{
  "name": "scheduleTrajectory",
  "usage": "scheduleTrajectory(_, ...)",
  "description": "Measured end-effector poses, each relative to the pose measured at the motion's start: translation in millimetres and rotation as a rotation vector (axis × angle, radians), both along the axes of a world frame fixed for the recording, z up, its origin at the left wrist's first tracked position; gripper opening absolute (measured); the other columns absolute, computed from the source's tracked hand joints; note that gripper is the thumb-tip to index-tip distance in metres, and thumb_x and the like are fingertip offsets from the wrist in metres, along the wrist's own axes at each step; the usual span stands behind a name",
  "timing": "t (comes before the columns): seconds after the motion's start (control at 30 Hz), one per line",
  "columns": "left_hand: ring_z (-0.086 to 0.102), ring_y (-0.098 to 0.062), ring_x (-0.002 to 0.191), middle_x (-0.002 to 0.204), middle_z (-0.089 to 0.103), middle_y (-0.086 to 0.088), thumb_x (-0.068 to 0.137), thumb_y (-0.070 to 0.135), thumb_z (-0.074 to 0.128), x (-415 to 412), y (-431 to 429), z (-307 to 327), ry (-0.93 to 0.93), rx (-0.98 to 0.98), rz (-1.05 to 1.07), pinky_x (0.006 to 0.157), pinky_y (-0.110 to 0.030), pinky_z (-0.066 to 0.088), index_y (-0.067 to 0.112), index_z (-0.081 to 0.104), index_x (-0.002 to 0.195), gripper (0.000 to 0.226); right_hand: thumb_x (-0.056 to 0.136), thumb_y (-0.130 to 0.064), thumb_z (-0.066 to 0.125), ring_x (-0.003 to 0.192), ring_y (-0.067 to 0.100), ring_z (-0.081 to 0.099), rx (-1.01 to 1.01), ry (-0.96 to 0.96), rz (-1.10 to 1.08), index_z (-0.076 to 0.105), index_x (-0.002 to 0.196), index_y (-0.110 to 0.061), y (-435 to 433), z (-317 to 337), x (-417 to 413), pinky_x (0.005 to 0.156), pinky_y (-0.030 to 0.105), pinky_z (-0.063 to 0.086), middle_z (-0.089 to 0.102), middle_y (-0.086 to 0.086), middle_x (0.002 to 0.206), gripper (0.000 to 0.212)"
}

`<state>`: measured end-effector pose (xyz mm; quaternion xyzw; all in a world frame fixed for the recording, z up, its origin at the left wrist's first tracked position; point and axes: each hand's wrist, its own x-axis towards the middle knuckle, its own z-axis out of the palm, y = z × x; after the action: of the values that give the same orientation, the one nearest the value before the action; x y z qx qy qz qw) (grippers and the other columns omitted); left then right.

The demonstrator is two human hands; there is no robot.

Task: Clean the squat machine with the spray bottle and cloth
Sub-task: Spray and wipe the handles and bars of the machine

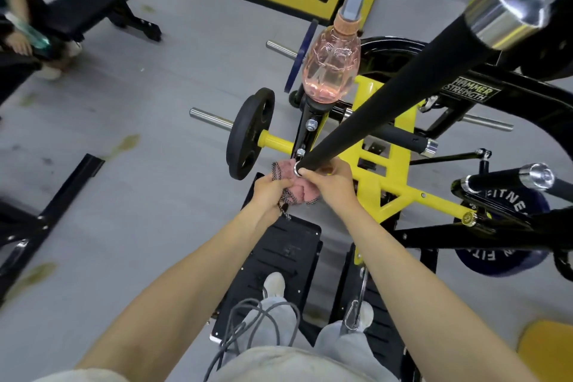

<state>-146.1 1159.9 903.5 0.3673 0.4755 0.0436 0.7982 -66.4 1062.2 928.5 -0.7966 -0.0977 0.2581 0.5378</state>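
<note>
Both hands meet at the lower end of the long black padded handle bar [387,96] of the yellow-and-black steel squat machine [372,170]. The left hand [269,192] grips a bunched pink woolly cloth with a black-and-white checked border [302,194], its fingers curled tightly around it. The right hand [333,186] pinches the same cloth against the bar's chrome collar, its fingers also curled.

The translucent pink plastic spray bottle [331,68] is well apart from both hands. It appears to perch, with nothing steadying it, on the black upright post beyond the bar.

We judge that the base of the bar is being wiped. Three risks follow from this position:
- A firm tug or push on the bar could shake the frame and topple the spray bottle onto the grey floor.
- The cloth's loose border could snag on the bolts just beside the collar.
- Spray falling on the black footplate [279,245] beneath the shoes could make it slippery.
</note>
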Motion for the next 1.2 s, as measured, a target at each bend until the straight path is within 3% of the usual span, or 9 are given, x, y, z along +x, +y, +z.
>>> scheduleTrajectory(0.17,0.070,-0.023,0.067,0.079,0.071,-0.016,0.086,-0.012,0.054,-11,-3,14,-0.062,-0.025,0.029,0.064,-0.033,0.059,0.001,0.066,0.092,0.019,0.074,-0.009,0.079,0.078,0.018,0.064,0.037,0.012,0.009,0.068,0.088,-0.011,0,-1,0,0.074,0.032,0.052,0.069,0.005,0.084,0.018)
scheduleTrajectory(0.37,0.068,-0.025,0.076,0.092,0.068,-0.019,0.084,-0.013,0.056,-24,0,13,0.115,0.188,-0.142,0.073,-0.036,0.057,0.002,0.064,0.095,0.021,0.082,-0.014,0.072,0.076,0.006,0.051,-0.090,-0.001,-0.113,0.048,0.107,-0.013,-7,0,-19,0.061,0.013,0.039,0.053,-0.006,0.084,0.035)
scheduleTrajectory(0.47,0.065,-0.027,0.086,0.095,0.065,-0.013,0.085,-0.006,0.062,-22,-9,16,0.182,0.275,-0.231,0.079,-0.038,0.055,0.008,0.058,0.102,0.023,0.086,-0.015,0.066,0.075,0.009,0.053,-0.093,0.199,-0.204,0.048,0.113,-0.008,-22,-13,-31,0.060,0.016,0.039,0.054,0.000,0.083,0.033)
scheduleTrajectory(0.63,0.057,-0.028,0.072,0.077,0.056,-0.018,0.087,0.015,0.053,-15,-27,36,0.107,0.155,-0.455,0.067,-0.040,0.048,0.000,0.059,0.103,0.023,0.085,-0.047,0.065,0.092,0.015,0.067,0.027,0.527,-0.041,0.054,0.117,-0.015,-36,-29,-37,0.059,0.022,0.053,0.066,0.003,0.103,0.047)
scheduleTrajectory(0.73,0.060,-0.034,0.093,0.096,0.060,-0.027,0.072,0.002,0.043,-18,-26,35,0.103,0.125,-0.698,0.092,-0.050,0.049,-0.005,0.055,0.117,0.048,0.083,-0.047,0.067,0.100,0.018,0.065,0.047,0.604,0.006,0.058,0.116,-0.022,-38,-41,-33,0.076,0.030,0.055,0.068,0.003,0.111,0.042)
scheduleTrajectory(0.8,0.063,-0.025,0.094,0.108,0.063,-0.024,0.080,0.000,0.048,-18,-21,35,0.160,0.212,-0.773,0.083,-0.034,0.054,0.006,0.060,0.120,0.043,0.083,-0.048,0.066,0.104,0.020,0.065,0.041,0.661,0.025,0.063,0.111,-0.027,-37,-49,-35,0.091,0.038,0.052,0.068,0.003,0.112,0.035)
scheduleTrajectory(0.93,0.056,-0.019,0.080,0.090,0.058,-0.004,0.094,0.002,0.044,-8,-10,27,0.325,0.495,-0.566,0.061,-0.025,0.041,0.010,0.052,0.127,0.035,0.093,-0.032,0.057,0.091,0.030,0.064,-0.031,0.756,-0.241,0.053,0.108,-0.014,-27,-58,-22,0.080,0.035,0.051,0.062,0.012,0.100,0.024)
scheduleTrajectory(1.07,0.056,-0.021,0.101,0.114,0.057,-0.003,0.092,0.001,0.047,11,-6,22,0.319,0.660,-0.630,0.080,-0.032,0.047,0.017,0.047,0.131,0.042,0.092,-0.022,0.058,0.096,0.031,0.062,-0.002,0.677,-0.290,0.054,0.124,-0.006,-15,-61,3,0.077,0.031,0.049,0.063,0.014,0.110,0.036)
scheduleTrajectory(1.2,0.056,-0.022,0.110,0.119,0.063,-0.005,0.089,0.000,0.047,22,3,22,0.344,0.782,-0.661,0.096,-0.039,0.046,0.010,0.060,0.119,0.035,0.084,-0.001,0.062,0.095,0.019,0.058,0.001,0.548,-0.251,0.057,0.118,-0.013,10,-63,22,0.071,0.023,0.047,0.059,0.002,0.105,0.036)
